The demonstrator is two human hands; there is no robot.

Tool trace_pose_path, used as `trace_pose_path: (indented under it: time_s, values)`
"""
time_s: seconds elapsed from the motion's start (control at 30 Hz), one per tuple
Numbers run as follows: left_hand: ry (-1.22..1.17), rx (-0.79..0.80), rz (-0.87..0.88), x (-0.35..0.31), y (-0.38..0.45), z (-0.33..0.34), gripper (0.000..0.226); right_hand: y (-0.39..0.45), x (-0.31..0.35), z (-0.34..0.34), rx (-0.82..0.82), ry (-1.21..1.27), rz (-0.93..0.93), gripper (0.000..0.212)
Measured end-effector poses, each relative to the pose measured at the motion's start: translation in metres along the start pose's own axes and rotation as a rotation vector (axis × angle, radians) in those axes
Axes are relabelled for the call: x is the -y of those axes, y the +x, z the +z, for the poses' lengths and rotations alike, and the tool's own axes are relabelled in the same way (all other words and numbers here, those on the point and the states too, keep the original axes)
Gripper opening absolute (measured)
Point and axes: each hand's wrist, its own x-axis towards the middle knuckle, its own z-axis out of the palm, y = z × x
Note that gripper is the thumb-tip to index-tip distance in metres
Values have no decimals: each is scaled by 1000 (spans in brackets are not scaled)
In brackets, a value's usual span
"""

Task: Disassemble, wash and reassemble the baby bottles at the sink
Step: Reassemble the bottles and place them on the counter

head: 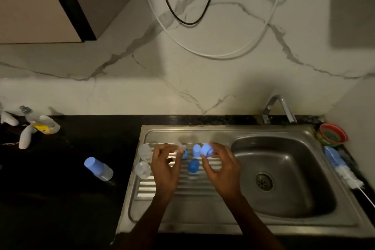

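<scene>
Brushed steel sink [203,217], marble-veined wall [223,79]
</scene>
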Motion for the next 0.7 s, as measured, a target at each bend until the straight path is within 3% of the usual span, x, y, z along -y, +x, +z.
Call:
trace_pose_path:
  time_s: [0.07,0.1,0.23,0.33,0.47,0.7]
  values:
    - [78,102,-9,6,1,-1,3,-2,-7,4,140,-59,42,19]
    - [122,124,-12,7,2,-3,9,-2,-8,3,149,-64,47,16]
    - [27,68,1,-9,8,-7,3,1,8,-2,-41,36,7,25]
    - [39,156,-28,-10,9,-13,6,-3,16,2,26,-3,61,25]
    - [-34,171,-146,-6,13,-26,8,-2,27,5,-108,118,161,26]
    - [-147,245,-108,-23,11,-41,13,-10,57,30,22,160,203,37]
